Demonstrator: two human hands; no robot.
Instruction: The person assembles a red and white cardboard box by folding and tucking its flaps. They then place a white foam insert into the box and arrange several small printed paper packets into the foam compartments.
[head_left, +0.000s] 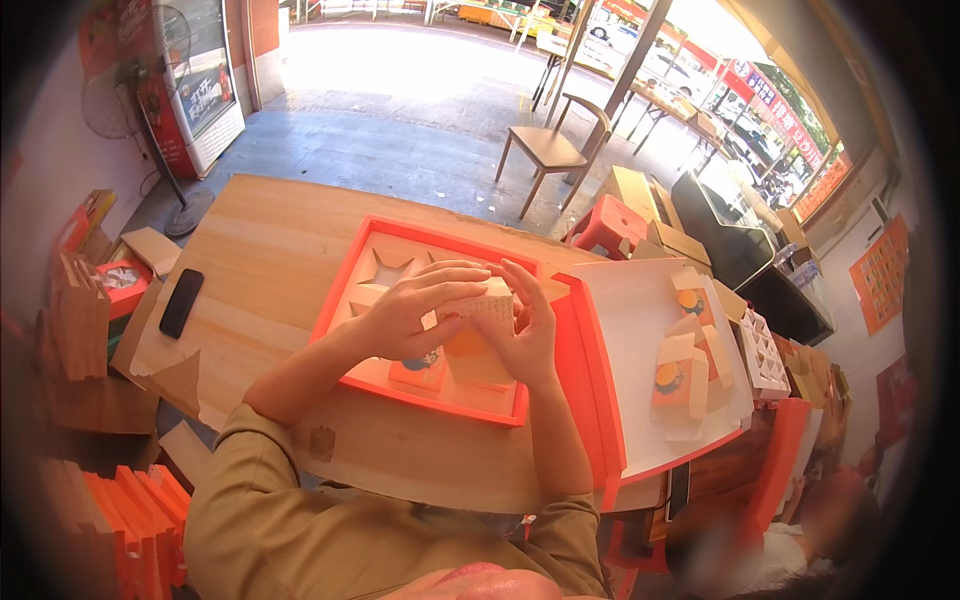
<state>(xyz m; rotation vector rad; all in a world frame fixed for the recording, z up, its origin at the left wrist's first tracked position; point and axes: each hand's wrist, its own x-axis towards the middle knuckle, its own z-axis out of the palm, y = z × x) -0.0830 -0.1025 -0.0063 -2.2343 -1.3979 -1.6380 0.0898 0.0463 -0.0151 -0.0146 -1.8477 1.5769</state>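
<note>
Wooden table [270, 250] bears an orange tray [345, 290]; left hand [405, 315] and right hand [525, 330] clasp a small cream box [478, 345].

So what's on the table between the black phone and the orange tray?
Nothing: in the head view only bare wooden table lies between the phone and the orange tray.

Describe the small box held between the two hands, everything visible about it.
The small box looks like pale cream cardboard with an orange round motif on its lower front. It stands roughly upright over the orange tray, just above the tray's cream insert with star-shaped cutouts. The left hand covers its top and left side, fingers laid across the upper edge; the right hand presses its right side. Its top looks partly folded, but the fingers hide the flaps. A similar small carton lies beside it in the tray.
</note>
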